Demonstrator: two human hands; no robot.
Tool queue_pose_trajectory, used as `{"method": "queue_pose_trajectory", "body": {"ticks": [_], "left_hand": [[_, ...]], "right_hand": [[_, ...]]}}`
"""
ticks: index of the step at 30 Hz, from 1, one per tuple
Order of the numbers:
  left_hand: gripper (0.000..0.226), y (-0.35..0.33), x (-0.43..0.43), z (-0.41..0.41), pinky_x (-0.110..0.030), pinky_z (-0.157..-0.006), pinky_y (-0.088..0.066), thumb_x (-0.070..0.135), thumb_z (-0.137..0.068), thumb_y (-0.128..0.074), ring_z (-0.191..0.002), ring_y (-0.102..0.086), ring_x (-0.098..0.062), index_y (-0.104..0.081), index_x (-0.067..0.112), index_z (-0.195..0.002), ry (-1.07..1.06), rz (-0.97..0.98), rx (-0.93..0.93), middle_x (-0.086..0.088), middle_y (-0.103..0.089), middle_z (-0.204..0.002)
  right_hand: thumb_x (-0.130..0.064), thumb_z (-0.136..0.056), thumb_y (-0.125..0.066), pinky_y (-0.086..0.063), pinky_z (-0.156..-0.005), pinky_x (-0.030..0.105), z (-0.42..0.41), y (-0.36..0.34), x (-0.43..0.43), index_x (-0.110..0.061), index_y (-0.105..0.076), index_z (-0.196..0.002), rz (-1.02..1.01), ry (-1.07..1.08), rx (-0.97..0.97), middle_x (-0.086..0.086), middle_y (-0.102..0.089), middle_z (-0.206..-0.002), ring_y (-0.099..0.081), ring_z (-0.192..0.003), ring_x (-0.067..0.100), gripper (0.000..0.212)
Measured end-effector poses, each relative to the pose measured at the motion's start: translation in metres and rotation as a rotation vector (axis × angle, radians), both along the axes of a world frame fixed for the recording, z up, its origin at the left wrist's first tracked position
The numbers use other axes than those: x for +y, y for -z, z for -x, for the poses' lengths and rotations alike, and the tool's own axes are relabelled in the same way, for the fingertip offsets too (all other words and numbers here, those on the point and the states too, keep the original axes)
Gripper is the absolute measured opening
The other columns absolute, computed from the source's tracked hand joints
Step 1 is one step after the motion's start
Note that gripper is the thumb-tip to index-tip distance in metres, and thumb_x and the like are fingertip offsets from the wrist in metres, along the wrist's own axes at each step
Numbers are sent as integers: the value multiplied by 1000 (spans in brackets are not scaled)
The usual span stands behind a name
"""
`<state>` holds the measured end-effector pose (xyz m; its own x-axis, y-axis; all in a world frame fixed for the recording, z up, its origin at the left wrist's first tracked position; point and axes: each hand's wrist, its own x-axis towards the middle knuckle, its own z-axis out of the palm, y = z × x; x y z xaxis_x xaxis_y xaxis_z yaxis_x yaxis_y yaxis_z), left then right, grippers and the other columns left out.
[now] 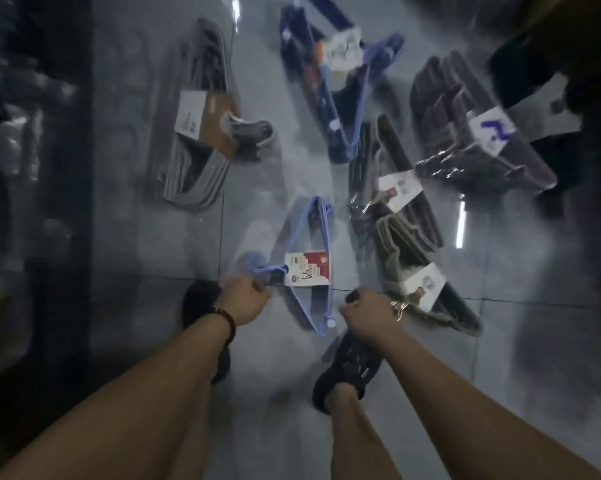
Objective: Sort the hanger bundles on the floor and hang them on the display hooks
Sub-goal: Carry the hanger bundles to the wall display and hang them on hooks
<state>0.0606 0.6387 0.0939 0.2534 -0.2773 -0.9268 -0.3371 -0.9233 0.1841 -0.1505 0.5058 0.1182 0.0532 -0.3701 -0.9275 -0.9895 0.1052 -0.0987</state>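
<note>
The glossy grey floor (pixel 146 244) carries hanger bundles (pixel 195 133) spread apart, probably so the kinds can be told at a glance. The left hand (pixel 245 296) grips the blue bundle (pixel 307 268) at its hook end. The right hand (pixel 368 315) clenches the olive bundle (pixel 399 247) by its hooks, likely ready for lifting and hanging. No display hooks show.

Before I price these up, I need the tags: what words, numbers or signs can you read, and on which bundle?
None reads clearly.
On the light-blue hanger bundle, red-and-white card: dark handwritten marks, too blurred.
On the brown hanger bundle, white label: a blue zigzag sign, no letters.
Labels on the grey hanger bundle, navy hanger bundle and olive hanger bundle: too blurred.
</note>
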Motion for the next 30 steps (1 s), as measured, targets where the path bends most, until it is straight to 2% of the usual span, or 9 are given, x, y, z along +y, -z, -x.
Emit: {"method": "queue_pose_trajectory", "body": {"ticks": [3,5,9,15,18,21,24,27,30], "left_hand": [[28,84,11,25,-36,-89,-55,35,-101,-62,-105,-69,-33,-77,11,-102,-106,-77,58,-12,-74,-109],[22,121,14,37,-39,-84,-56,32,-100,-61,-104,-69,-38,-72,17,-87,-223,-67,70,-17,-72,-102],[24,165,16,58,-51,-91,-61,31,-91,-63,-98,-73,-38,-75,11,-90,-455,-22,120,-16,-76,-98],[9,190,14,74,-43,-84,-62,21,-94,-66,-84,-72,-24,-75,22,-91,-673,67,100,-3,-77,-92],[9,186,14,80,-38,-82,-61,32,-100,-68,-86,-71,-20,-74,25,-99,-826,78,155,2,-77,-95],[33,172,10,77,-42,-93,-59,52,-93,-73,-102,-73,-20,-77,27,-113,-1009,47,247,5,-81,-105],[52,143,-2,77,-41,-95,-57,58,-86,-75,-107,-75,-24,-75,21,-123,-1168,101,387,-5,-80,-117],[43,108,-18,90,-43,-90,-61,46,-86,-81,-98,-79,-25,-77,14,-115,-1193,209,289,-9,-81,-110],[33,84,-34,99,-44,-82,-65,40,-88,-83,-89,-81,-24,-77,14,-107,-1149,262,116,-5,-83,-96]], "right_hand": [[-22,-95,-64,-45,-80,32,-9,77,14,-13,-55,-126,-16,-25,6,13,-66,-122,-66,-110,34,34],[-19,-94,-63,-43,-80,34,-16,119,21,-11,-48,-125,2,-19,23,16,-62,-126,-63,-114,37,36],[-17,-90,-67,-53,-99,44,-26,178,38,-12,-41,-135,38,78,96,18,-54,-136,-59,-124,40,52],[-11,-95,-59,-57,-91,44,-15,225,55,-16,-51,-121,201,151,58,13,-67,-118,-67,-107,38,28],[-7,-94,-53,-60,-90,47,-8,225,51,-23,-58,-111,255,170,0,10,-71,-109,-68,-100,38,24],[-10,-91,-52,-57,-86,42,3,199,51,-24,-62,-109,250,176,-81,7,-74,-104,-69,-98,36,25],[-18,-98,-55,-51,-79,35,18,158,50,-22,-68,-114,200,193,-208,5,-76,-110,-70,-100,32,21],[-20,-98,-61,-49,-72,29,37,119,39,-18,-69,-119,126,137,-304,3,-76,-110,-71,-98,26,22],[-24,-93,-71,-62,-73,28,61,90,25,-25,-74,-120,7,302,-396,-5,-80,-97,-77,-86,18,28]]}}
